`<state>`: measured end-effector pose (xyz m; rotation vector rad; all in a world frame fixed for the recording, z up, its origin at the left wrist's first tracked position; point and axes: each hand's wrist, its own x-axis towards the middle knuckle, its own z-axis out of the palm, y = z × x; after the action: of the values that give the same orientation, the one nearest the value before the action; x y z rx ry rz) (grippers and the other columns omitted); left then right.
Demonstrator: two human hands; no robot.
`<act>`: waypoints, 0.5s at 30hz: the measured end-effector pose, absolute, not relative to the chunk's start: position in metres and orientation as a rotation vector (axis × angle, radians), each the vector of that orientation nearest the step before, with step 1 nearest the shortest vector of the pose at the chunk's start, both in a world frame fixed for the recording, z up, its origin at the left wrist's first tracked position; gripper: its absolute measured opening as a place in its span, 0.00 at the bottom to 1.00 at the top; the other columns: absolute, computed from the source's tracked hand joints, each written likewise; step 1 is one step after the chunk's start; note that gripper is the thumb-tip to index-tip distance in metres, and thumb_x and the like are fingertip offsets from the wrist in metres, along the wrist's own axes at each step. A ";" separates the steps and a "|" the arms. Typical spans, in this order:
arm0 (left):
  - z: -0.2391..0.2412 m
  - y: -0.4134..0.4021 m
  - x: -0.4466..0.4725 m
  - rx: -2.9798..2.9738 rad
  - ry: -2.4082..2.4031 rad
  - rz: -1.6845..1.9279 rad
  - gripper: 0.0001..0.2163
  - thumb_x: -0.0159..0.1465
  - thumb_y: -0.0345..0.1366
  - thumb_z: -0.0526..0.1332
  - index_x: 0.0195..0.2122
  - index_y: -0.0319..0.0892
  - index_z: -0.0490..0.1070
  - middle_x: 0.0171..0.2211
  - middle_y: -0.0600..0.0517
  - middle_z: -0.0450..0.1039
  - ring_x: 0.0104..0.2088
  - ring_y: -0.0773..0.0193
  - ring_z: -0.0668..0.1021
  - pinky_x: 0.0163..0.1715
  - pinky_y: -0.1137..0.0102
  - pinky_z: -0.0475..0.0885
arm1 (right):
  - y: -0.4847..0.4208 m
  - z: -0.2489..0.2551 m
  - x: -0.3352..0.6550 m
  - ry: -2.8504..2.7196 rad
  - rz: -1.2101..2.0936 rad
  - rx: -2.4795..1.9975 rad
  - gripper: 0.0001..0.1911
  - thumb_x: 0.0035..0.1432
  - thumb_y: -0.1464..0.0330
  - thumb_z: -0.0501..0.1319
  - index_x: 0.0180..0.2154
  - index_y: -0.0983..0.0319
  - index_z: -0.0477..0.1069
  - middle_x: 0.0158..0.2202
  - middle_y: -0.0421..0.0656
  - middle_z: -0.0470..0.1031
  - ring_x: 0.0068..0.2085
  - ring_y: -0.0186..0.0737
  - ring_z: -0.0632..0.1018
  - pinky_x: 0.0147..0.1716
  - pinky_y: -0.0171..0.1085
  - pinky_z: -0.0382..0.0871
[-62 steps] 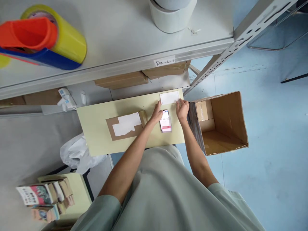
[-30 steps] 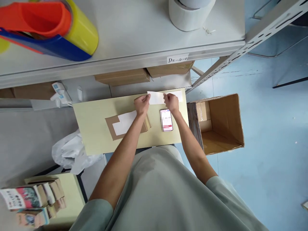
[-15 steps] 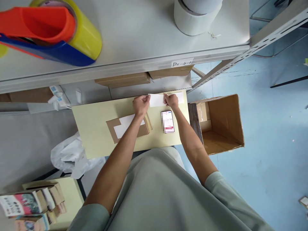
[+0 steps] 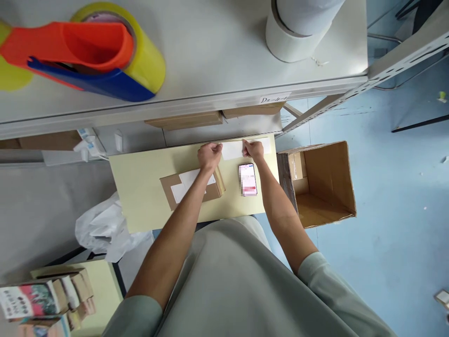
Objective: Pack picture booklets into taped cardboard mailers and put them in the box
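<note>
White paper (image 4: 232, 150): located near the far edge of the table (image 4: 140, 187), toward its right end, between the two hands. Whether the white strip (image 4: 265, 145) beyond the right hand belongs to the same sheet cannot be told.

Plastic bag (image 4: 101, 224): crumpled, beside the table's left end, well apart from the paper.

Package (image 4: 211, 193): cardboard, lying on the table, with a white label (image 4: 189, 178) on top. The left forearm crosses above it. Risk: displacement, if the forearm drops and catches a corner.

Left hand (image 4: 210, 155): thumb and fingers closed to a narrow pinch on the left edge of the paper. Risk: a crease or tear, caused by pulling harder on this side than on the other.

Phone (image 4: 249, 180): screen up on the table, just on the near side of the paper. Risk: a knock – the likely cause being a low sweep of the right wrist.

Right hand (image 4: 254, 149): fingers curled, tips narrowed on the paper. Risk: a skewed sheet, should these tips slip first.

Cardboard box (image 4: 328, 164): open, just beyond the table's right end. Risk: loss of the paper over that end – if released too far right.
</note>
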<state>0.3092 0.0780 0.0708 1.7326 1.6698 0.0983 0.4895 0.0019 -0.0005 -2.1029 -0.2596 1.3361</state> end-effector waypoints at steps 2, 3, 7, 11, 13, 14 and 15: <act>0.073 0.076 0.309 1.746 1.658 0.078 0.12 0.69 0.43 0.63 0.37 0.42 0.84 0.40 0.47 0.87 0.44 0.54 0.85 0.48 0.66 0.75 | 0.002 -0.003 0.491 -0.263 1.334 -2.091 0.31 0.71 0.54 0.67 0.18 0.59 0.67 0.16 0.39 0.75 0.18 0.32 0.79 0.20 0.27 0.69; 0.074 0.074 0.310 1.755 1.653 0.074 0.12 0.69 0.43 0.63 0.37 0.42 0.84 0.40 0.47 0.87 0.44 0.54 0.85 0.48 0.66 0.74 | 0.003 -0.004 0.491 -0.265 1.337 -2.085 0.31 0.71 0.53 0.68 0.18 0.59 0.67 0.15 0.39 0.74 0.18 0.32 0.79 0.19 0.27 0.67; 0.079 0.069 0.310 1.776 1.654 0.114 0.12 0.70 0.43 0.63 0.35 0.43 0.83 0.39 0.46 0.86 0.43 0.53 0.85 0.48 0.64 0.74 | 0.003 -0.007 0.492 -0.251 1.361 -2.066 0.30 0.72 0.56 0.67 0.19 0.60 0.68 0.16 0.39 0.75 0.17 0.31 0.78 0.17 0.26 0.64; 0.089 0.064 0.303 1.741 1.644 0.218 0.12 0.69 0.42 0.63 0.33 0.43 0.81 0.37 0.47 0.86 0.40 0.54 0.85 0.47 0.63 0.74 | 0.002 -0.006 0.491 -0.232 1.330 -2.079 0.28 0.73 0.59 0.67 0.20 0.60 0.69 0.17 0.39 0.76 0.18 0.31 0.78 0.19 0.27 0.67; 0.096 0.060 0.294 1.703 1.624 0.294 0.11 0.68 0.42 0.64 0.32 0.43 0.80 0.37 0.47 0.86 0.39 0.55 0.84 0.46 0.64 0.74 | 0.001 -0.005 0.489 -0.206 1.320 -2.077 0.28 0.72 0.59 0.67 0.20 0.60 0.69 0.17 0.40 0.76 0.19 0.33 0.79 0.22 0.28 0.71; 0.101 0.056 0.288 1.678 1.607 0.337 0.11 0.68 0.42 0.64 0.32 0.42 0.80 0.36 0.47 0.85 0.39 0.56 0.84 0.46 0.65 0.74 | 0.001 -0.003 0.489 -0.184 1.321 -2.071 0.27 0.72 0.59 0.67 0.20 0.59 0.69 0.18 0.40 0.76 0.19 0.34 0.80 0.23 0.29 0.73; 0.106 0.052 0.282 1.651 1.583 0.380 0.11 0.67 0.43 0.64 0.32 0.42 0.79 0.36 0.47 0.85 0.39 0.57 0.84 0.46 0.65 0.74 | 0.001 -0.002 0.488 -0.160 1.325 -2.061 0.27 0.72 0.59 0.68 0.21 0.59 0.70 0.18 0.41 0.77 0.20 0.35 0.80 0.24 0.30 0.75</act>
<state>0.2819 0.0523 0.1058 1.6511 1.5829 0.3797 0.4883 0.0014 -0.0019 -2.0611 -0.1604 1.3249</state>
